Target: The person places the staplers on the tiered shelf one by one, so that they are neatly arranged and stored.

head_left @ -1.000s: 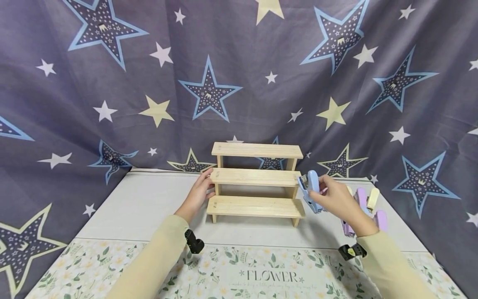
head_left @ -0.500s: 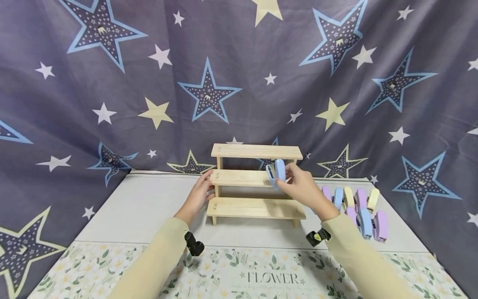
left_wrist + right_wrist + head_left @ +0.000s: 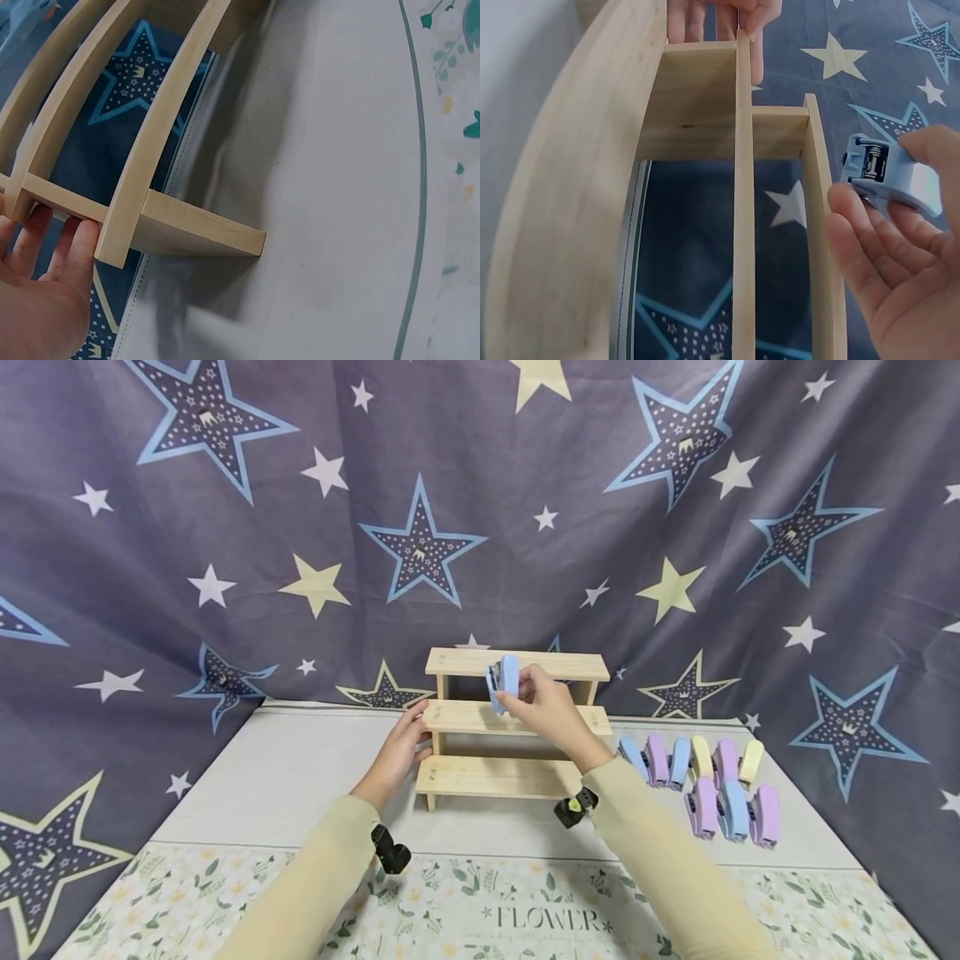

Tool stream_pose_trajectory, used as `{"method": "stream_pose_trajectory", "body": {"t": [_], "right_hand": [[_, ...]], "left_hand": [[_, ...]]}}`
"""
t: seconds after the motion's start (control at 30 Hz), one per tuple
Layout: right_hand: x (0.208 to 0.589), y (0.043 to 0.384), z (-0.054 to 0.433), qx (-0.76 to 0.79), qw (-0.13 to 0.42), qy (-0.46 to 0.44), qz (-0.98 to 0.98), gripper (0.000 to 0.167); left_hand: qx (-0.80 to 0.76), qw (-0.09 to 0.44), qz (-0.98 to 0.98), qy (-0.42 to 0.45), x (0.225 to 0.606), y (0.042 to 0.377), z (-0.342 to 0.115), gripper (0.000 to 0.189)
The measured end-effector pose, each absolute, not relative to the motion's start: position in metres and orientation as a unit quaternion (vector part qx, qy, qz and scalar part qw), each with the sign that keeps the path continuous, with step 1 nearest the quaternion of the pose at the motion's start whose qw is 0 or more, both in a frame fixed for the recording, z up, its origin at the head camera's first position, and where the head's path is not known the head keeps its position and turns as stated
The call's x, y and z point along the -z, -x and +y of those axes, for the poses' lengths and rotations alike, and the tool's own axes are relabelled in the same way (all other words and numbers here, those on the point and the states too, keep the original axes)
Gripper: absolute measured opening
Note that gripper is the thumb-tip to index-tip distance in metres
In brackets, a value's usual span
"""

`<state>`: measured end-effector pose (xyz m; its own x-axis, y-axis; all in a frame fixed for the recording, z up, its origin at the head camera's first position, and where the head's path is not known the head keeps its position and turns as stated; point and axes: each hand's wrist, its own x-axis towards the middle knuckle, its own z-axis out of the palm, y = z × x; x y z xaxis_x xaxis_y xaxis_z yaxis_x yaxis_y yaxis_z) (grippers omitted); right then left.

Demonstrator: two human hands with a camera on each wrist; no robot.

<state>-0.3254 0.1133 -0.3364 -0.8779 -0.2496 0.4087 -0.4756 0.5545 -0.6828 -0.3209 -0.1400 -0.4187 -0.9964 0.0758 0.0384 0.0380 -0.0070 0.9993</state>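
A three-tier wooden step shelf (image 3: pixel 517 717) stands on the table. My left hand (image 3: pixel 397 752) holds its left end at the middle tier; in the left wrist view the fingers (image 3: pixel 79 251) lie against the side piece, and the right wrist view shows the thumb on the board's other side. My right hand (image 3: pixel 551 706) pinches a light blue stapler (image 3: pixel 507 681) between thumb and fingers. It is tilted up over the middle tier, in front of the top board. In the right wrist view the stapler (image 3: pixel 892 172) is apart from the boards, with its spring showing.
Several blue, lilac and pale yellow staplers (image 3: pixel 705 777) stand in two rows right of the shelf. A flower-print cloth (image 3: pixel 480 902) covers the table's front part. A dark curtain with stars (image 3: pixel 480 527) hangs close behind the shelf.
My right hand has carried the blue stapler leftward and up, from beside the shelf's right end to over the middle tier. My left hand stays on the shelf.
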Motion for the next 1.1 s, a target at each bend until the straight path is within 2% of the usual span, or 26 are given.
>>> {"method": "stream_pose_trajectory", "body": {"t": [0.4, 0.77, 1.1], "right_hand": [[0.326, 0.353, 0.077, -0.478, 0.124, -0.161, -0.854, 0.039], [0.311, 0.374, 0.058, -0.416, 0.156, -0.126, -0.887, 0.038], [0.307, 0.383, 0.052, -0.410, 0.136, -0.104, -0.896, 0.038]], "left_hand": [[-0.710, 0.018, 0.703, -0.037, 0.420, 0.320, -0.139, 0.055], [-0.713, 0.016, 0.700, -0.035, 0.422, 0.322, -0.139, 0.054], [-0.710, 0.010, 0.703, -0.035, 0.421, 0.320, -0.140, 0.054]]}}
